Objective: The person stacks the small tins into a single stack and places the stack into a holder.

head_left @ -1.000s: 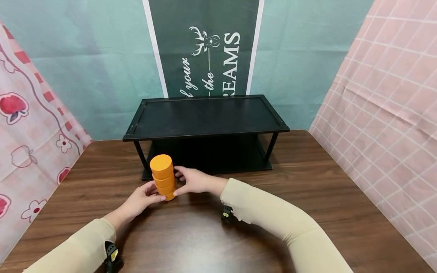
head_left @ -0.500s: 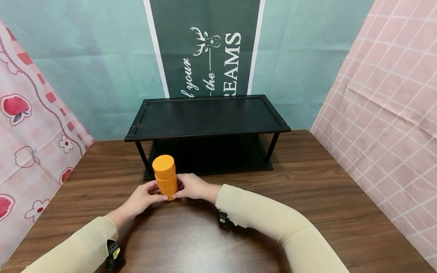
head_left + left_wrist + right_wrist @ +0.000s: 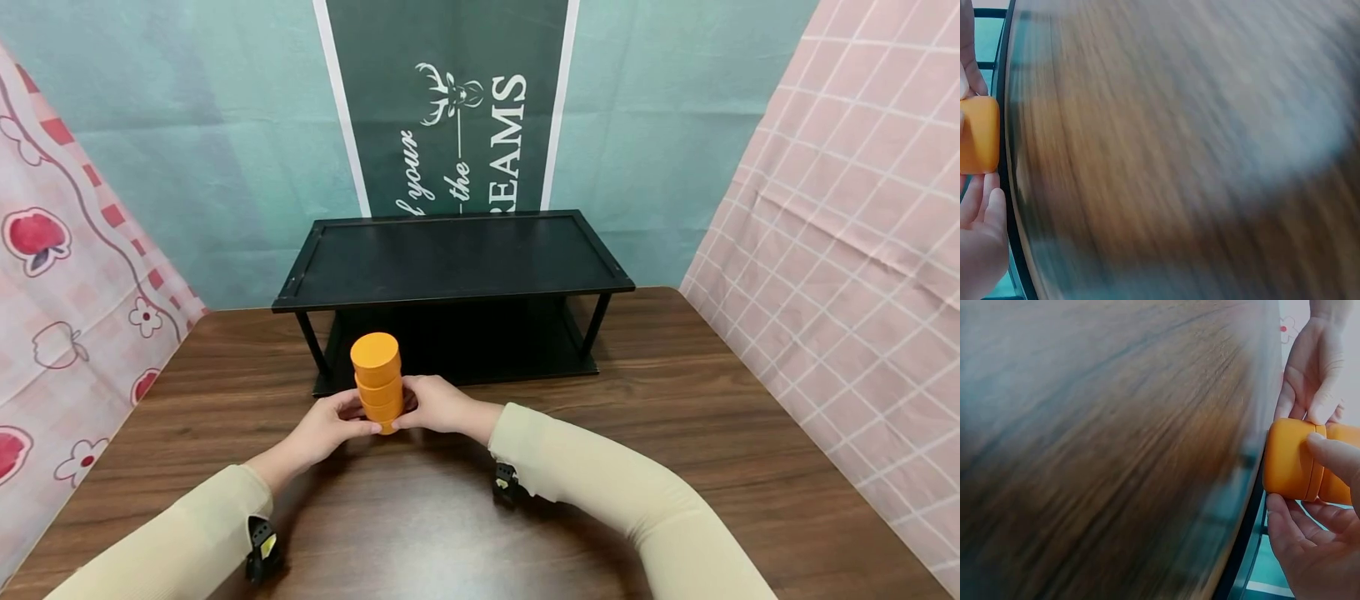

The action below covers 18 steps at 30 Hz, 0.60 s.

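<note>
A tall stack of orange round containers (image 3: 380, 387) stands nearly upright between both hands, in front of the shelf's left part. On its left side, the left hand (image 3: 324, 427) grips it low down with thumb and fingers. From the right, the right hand (image 3: 442, 406) holds the lower part, thumb in front and fingers behind. The right wrist view shows the lowest orange container (image 3: 1291, 459) with a rounded base and a seam near its top. In the left wrist view an orange container (image 3: 980, 134) sits at the left edge, partly cut off. Whether the base touches the table is unclear.
A low black two-tier shelf (image 3: 457, 258) stands at the back of the brown wooden table (image 3: 675, 433). A teal curtain (image 3: 652, 142) hangs behind it. Patterned cloths hang on either side, one pink-checked cloth (image 3: 847, 250) at the right.
The stack has shifted to the right and slightly up in the head view, with both hands moving along. The right hand's fingers have closed in on the stack.
</note>
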Motion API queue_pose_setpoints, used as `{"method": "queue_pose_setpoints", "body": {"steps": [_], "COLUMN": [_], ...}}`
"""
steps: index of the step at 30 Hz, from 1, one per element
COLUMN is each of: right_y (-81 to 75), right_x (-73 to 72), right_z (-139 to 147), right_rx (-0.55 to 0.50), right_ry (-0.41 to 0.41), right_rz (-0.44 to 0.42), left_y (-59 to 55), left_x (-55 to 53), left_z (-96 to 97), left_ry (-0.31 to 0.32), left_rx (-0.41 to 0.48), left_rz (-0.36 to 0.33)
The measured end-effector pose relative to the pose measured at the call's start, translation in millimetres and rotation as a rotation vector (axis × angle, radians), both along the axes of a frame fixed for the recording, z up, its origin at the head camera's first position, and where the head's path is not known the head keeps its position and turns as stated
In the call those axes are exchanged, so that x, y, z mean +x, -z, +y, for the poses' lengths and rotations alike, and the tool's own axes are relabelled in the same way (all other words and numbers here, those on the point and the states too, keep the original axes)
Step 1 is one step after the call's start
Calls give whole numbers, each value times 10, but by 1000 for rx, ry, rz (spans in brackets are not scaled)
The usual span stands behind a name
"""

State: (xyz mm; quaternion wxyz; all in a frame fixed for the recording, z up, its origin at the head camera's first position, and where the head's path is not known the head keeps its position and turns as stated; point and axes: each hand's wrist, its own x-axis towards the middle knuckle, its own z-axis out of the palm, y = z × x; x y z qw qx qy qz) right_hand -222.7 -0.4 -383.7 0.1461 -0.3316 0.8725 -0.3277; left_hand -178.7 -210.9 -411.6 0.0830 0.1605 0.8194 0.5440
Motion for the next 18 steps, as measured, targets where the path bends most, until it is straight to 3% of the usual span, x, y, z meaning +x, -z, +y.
{"method": "queue_pose_setpoints", "body": {"steps": [18], "right_y": [-33], "right_x": [18], "right_z": [395], "right_rx": [-24], "right_ry": [30], "right_rz": [6], "left_y": [-41], "left_x": [-61], "left_z": [359], "left_ry": [42], "left_rx": [59], "left_rz": [-46]}}
